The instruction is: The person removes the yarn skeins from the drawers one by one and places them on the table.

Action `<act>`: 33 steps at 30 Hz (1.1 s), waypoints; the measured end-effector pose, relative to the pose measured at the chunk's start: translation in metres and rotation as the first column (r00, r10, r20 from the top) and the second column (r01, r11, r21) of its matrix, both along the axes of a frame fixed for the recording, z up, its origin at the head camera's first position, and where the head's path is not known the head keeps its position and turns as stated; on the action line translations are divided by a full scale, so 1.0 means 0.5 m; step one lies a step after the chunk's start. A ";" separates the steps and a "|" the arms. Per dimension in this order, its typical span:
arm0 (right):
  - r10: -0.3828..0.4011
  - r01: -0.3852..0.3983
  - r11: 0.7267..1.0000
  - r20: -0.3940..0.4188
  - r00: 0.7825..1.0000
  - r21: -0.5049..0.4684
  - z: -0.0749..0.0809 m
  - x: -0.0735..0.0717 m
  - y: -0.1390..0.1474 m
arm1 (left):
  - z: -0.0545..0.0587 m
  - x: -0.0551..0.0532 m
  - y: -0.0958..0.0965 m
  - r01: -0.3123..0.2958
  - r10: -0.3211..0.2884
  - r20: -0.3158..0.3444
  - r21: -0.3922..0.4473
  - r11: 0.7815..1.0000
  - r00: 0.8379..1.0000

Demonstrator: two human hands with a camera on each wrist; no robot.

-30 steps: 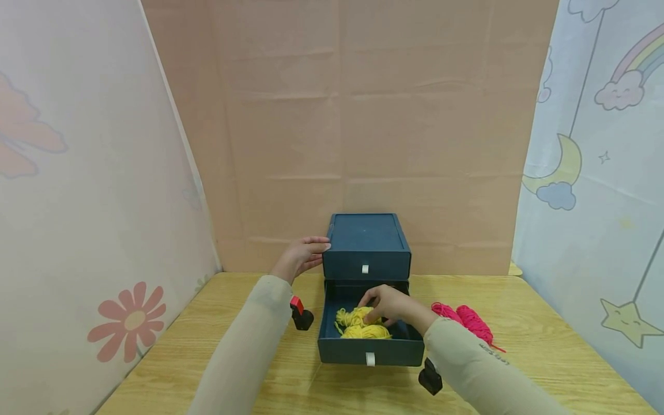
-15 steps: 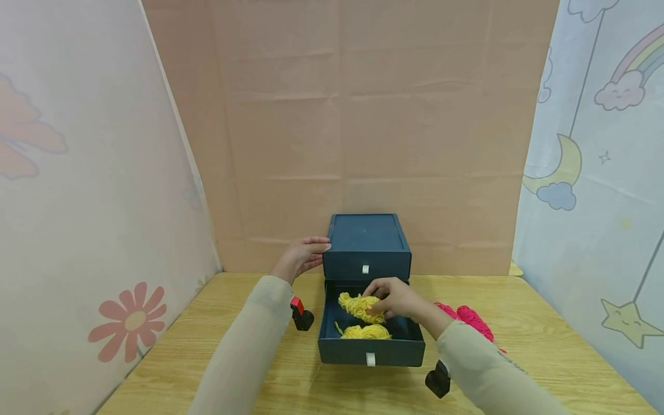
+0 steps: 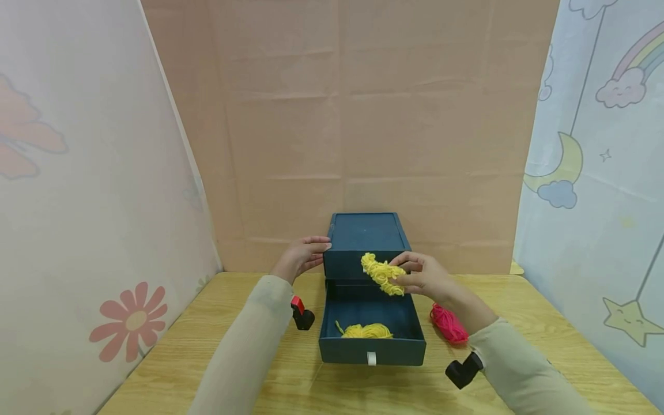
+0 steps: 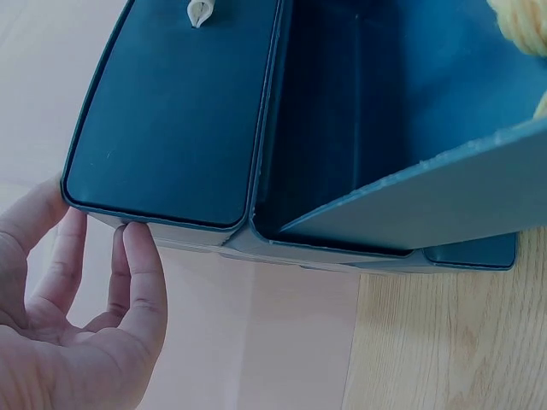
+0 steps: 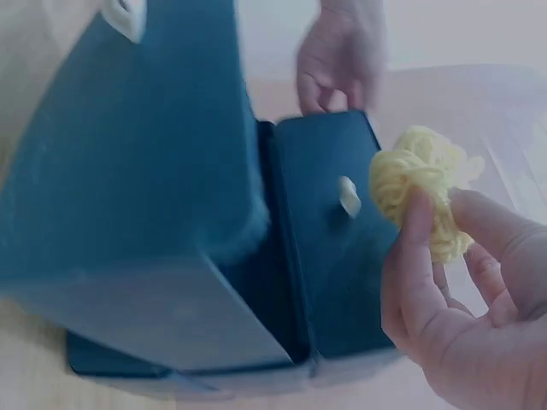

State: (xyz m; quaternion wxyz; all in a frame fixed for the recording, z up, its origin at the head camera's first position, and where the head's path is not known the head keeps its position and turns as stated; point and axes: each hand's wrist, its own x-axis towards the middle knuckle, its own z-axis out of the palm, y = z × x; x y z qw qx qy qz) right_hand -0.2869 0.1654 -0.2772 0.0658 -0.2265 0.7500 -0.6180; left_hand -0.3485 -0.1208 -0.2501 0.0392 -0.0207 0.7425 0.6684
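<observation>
My right hand point(image 3: 427, 276) pinches a skein of yellow yarn point(image 3: 383, 275) between thumb and fingers. The yarn overlaps the upper drawer's front in the head view and shows bunched up in the right wrist view point(image 5: 420, 184). Below, the lower drawer point(image 3: 370, 353) of a dark blue two-drawer box point(image 3: 367, 230) is pulled out. Another yellow skein point(image 3: 367, 331) lies in it near the front wall. At the box's upper left edge, my left hand point(image 3: 301, 257) rests its fingertips, with fingers fairly straight; the left wrist view has them at the corner of the closed upper drawer point(image 4: 171, 120).
Pink yarn point(image 3: 448, 324) lies on the wooden table point(image 3: 249, 351) right of the drawer, partly hidden by my right forearm. A tan backdrop point(image 3: 342, 127) rises behind the box. Patterned sheets point(image 3: 104, 173) hang along both sides.
My right hand has lifted one yellow skein up out of the lower drawer and moved it slightly right. The other yellow skein stays in the drawer. My left hand has not moved.
</observation>
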 end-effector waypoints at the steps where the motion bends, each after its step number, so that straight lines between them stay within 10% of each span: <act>1: -0.005 0.005 1.000 0.000 1.000 -0.012 0.003 -0.001 0.010 | 0.000 -0.001 -0.001 0.001 -0.001 0.001 0.003 1.000 1.000; 16: -0.202 0.219 0.944 0.093 0.975 -0.245 -0.012 -0.043 0.178 | 0.000 -0.018 -0.009 0.010 -0.010 0.002 0.002 1.000 1.000; 33: -0.405 0.422 0.906 0.197 0.893 -0.047 -0.166 -0.049 0.337 | -0.004 -0.020 -0.011 0.020 -0.020 -0.006 -0.011 1.000 1.000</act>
